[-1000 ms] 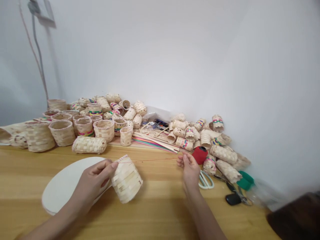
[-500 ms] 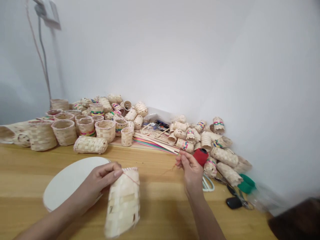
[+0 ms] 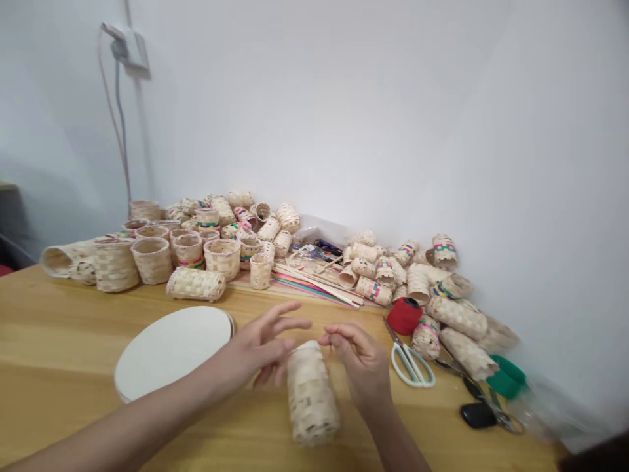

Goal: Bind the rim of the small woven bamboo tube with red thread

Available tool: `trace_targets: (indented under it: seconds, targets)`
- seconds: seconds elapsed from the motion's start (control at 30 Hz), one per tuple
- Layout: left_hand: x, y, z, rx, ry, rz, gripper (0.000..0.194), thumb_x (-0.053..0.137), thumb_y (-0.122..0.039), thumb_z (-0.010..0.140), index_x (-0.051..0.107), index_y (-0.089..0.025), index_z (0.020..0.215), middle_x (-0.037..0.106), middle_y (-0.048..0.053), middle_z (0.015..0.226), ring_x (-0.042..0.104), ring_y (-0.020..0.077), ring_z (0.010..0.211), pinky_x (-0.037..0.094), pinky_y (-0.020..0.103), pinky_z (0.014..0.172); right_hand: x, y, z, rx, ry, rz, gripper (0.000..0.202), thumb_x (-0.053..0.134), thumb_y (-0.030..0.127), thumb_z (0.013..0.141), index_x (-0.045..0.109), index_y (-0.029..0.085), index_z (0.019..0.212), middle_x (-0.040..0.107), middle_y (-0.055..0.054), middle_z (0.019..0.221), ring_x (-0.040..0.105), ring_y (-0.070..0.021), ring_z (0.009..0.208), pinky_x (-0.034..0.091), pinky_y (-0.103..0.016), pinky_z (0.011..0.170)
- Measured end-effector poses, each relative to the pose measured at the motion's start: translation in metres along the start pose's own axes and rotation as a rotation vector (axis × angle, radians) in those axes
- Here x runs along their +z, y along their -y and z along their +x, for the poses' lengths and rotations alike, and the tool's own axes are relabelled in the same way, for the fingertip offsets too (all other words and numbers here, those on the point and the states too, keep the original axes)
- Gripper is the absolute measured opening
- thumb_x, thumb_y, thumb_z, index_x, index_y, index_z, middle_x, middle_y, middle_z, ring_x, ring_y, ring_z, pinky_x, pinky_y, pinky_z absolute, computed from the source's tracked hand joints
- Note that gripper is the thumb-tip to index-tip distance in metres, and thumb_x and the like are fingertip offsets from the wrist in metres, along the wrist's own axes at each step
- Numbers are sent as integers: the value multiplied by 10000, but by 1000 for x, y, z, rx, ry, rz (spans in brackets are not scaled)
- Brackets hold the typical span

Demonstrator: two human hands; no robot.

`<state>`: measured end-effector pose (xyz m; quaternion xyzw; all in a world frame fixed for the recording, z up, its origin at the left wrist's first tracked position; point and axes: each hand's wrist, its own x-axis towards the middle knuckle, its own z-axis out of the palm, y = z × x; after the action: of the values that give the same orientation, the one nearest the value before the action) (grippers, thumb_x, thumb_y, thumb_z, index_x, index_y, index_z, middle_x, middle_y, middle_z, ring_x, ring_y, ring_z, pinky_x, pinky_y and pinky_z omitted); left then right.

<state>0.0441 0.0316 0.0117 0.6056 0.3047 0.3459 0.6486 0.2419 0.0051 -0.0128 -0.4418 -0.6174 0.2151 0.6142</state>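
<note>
A small woven bamboo basket [image 3: 312,396] is upright and slightly blurred between my hands, low in the middle of the view. My left hand [image 3: 265,344] is beside its upper left rim, with index and middle fingers stretched out and the thumb close to the rim. I cannot tell if the lower fingers touch the basket. At the rim's right side my right hand [image 3: 361,357] is closed in a pinch on a fine thread, which barely shows. Any needle is too small to make out. A red thread spool [image 3: 405,316] stands behind my right hand.
White-handled scissors [image 3: 411,364] lie right of my right hand. At left is a white oval board [image 3: 170,351]. Several woven baskets [image 3: 152,261] stand at the back left; more are heaped at right. Coloured strips [image 3: 314,288] lie between. Keys with a black fob [image 3: 477,415] and a green ring [image 3: 506,377] lie right.
My left hand has let its fingers spread from the basket's rim. The basket has moved right and stands more upright. Both hands are closer together, and the view has shifted left.
</note>
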Motion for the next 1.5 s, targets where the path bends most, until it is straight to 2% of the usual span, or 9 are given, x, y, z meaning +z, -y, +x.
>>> trace_targets:
  seconds: [0.1,0.2,0.3,0.53,0.8,0.93,1.13,1.27,1.5]
  targets:
    - [24,0,20,-71,163,-133,878,751,-427,670,264,-276,1384,474,182,1377,615,81,435,343,166,301,-3,3,2,-71,-5,-36,105,635,266,818,739,258,831,718,-10,729,608,-189,771,446,-321,772]
    - [40,10,37,-111,183,-212,763,777,-422,653,426,-180,1286,693,83,961,570,72,375,335,151,295,-5,0,4,-24,-26,-5,89,656,275,785,742,252,797,703,-11,717,619,-193,755,463,-315,741]
    - [47,23,45,-94,160,-262,425,759,-440,689,613,-116,921,652,11,684,525,48,368,339,138,329,-7,-7,6,36,-67,13,110,647,289,788,739,229,801,713,-21,728,642,-198,764,483,-314,743]
    - [45,35,44,-111,48,-264,485,774,-560,607,545,-137,668,476,-68,370,326,33,301,188,158,337,-6,-15,9,207,-150,157,178,692,350,759,688,172,761,721,-30,675,646,-160,645,489,-261,651]
    - [44,37,43,-69,66,-189,509,736,-614,599,515,-159,660,435,-87,338,275,40,292,175,183,372,-1,-15,11,271,-139,331,342,746,484,689,595,181,640,687,-21,697,572,-125,638,439,-235,631]
    - [44,39,45,-65,58,-152,513,723,-626,593,530,-158,680,423,-90,326,266,45,284,164,194,369,-1,-14,11,319,-90,428,432,763,540,648,539,172,618,681,-17,748,425,-49,464,355,-197,484]
    - [43,40,45,-43,100,-118,515,706,-631,609,541,-148,672,414,-94,331,251,42,288,148,195,365,1,-14,7,416,-19,532,471,791,521,633,452,195,658,581,50,490,363,-40,352,229,-166,379]
    - [44,39,43,-55,95,-117,498,710,-616,610,531,-156,675,418,-97,332,254,43,287,153,192,364,1,-14,7,488,3,576,431,756,540,681,553,177,795,506,87,448,315,-23,340,186,-150,370]
    - [39,42,44,-69,15,-128,432,687,-560,671,537,-155,696,424,-95,331,257,38,281,154,181,362,-6,-6,11,561,114,690,550,832,402,630,652,185,1102,609,36,663,506,-49,540,410,-171,549]
